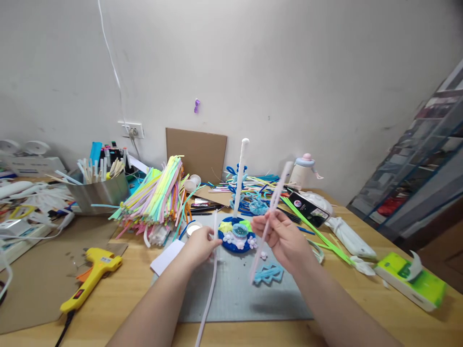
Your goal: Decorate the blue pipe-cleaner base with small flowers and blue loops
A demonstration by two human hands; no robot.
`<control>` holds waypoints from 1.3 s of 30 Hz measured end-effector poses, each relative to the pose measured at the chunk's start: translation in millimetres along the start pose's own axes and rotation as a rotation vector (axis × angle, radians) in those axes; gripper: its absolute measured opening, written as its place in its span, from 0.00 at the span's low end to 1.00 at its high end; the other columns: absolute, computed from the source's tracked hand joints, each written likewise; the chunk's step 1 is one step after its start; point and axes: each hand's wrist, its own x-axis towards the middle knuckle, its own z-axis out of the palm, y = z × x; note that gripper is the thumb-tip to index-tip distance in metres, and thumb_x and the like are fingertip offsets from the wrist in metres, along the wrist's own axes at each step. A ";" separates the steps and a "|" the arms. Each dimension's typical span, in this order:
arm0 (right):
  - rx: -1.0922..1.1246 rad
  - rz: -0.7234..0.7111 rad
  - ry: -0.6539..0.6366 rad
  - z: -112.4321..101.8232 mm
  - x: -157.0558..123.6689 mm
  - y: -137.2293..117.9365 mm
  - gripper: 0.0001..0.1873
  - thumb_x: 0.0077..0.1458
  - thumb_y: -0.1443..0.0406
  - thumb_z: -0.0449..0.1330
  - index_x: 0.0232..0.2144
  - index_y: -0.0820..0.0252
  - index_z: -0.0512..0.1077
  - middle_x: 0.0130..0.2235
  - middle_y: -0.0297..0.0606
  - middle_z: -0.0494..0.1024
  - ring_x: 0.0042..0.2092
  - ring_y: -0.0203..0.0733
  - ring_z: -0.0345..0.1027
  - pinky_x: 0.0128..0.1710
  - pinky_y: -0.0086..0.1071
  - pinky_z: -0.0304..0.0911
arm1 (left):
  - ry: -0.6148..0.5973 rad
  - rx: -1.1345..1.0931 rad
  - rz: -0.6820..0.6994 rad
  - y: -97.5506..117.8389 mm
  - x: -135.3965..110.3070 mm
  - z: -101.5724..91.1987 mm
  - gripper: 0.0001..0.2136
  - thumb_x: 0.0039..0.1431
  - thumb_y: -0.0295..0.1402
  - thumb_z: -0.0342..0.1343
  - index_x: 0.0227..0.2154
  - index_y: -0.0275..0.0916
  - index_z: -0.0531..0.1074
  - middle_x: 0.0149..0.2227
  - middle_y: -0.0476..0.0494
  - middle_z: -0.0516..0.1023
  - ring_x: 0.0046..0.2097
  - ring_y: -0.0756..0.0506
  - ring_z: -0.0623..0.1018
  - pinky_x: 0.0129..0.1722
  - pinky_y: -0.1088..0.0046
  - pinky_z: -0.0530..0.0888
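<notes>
My left hand (202, 245) pinches a long pale lilac pipe cleaner (210, 294) that hangs down past the mat's front edge. Raised over the mat's right part, my right hand (285, 236) is closed on pale pink pipe cleaners (280, 188), slightly blurred; how many cannot be made out. Between and beyond my hands stands a round blue base (237, 247) with a white fuzzy post (239, 180) upright at its back. Yellow, green and pale pink pieces sit on the base. Below my right hand lies a light blue zigzag piece (269, 273), near a small pink flower (264, 255).
A grey mat (231, 303) covers the middle front. To the left are a bundle of coloured pipe cleaners (155, 197), a yellow glue gun (92, 279) and a metal box (101, 193) of sticks. A phone (309, 209), a bottle (303, 171) and a green tissue pack (410, 279) lie right.
</notes>
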 end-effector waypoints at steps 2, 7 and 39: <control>0.086 -0.150 -0.004 2.1 -0.8 -8.7 0.05 0.48 0.62 0.62 0.30 0.54 0.69 0.34 0.32 0.79 0.43 0.40 0.72 0.50 0.41 0.61 | 0.161 -0.026 0.132 6.9 -5.3 2.9 0.14 0.40 0.40 0.61 0.28 0.36 0.71 0.18 0.53 0.67 0.19 0.53 0.65 0.19 0.78 0.58; 0.064 -0.446 -0.074 9.1 -10.1 -7.3 0.02 0.49 0.62 0.61 0.28 0.51 0.73 0.40 0.31 0.78 0.53 0.44 0.62 0.57 0.46 0.49 | -0.582 -0.493 -0.094 29.3 -33.2 15.8 0.20 0.52 0.48 0.50 0.28 0.32 0.73 0.17 0.51 0.63 0.14 0.57 0.57 0.13 0.80 0.48; -0.253 0.473 -0.288 -13.4 -4.3 66.9 0.19 0.49 0.53 0.58 0.31 0.64 0.65 0.17 0.30 0.70 0.12 0.29 0.58 0.10 0.21 0.52 | -0.040 -0.512 0.094 -3.4 -12.0 55.2 0.13 0.41 0.40 0.61 0.22 0.33 0.74 0.17 0.51 0.68 0.21 0.54 0.65 0.21 0.79 0.59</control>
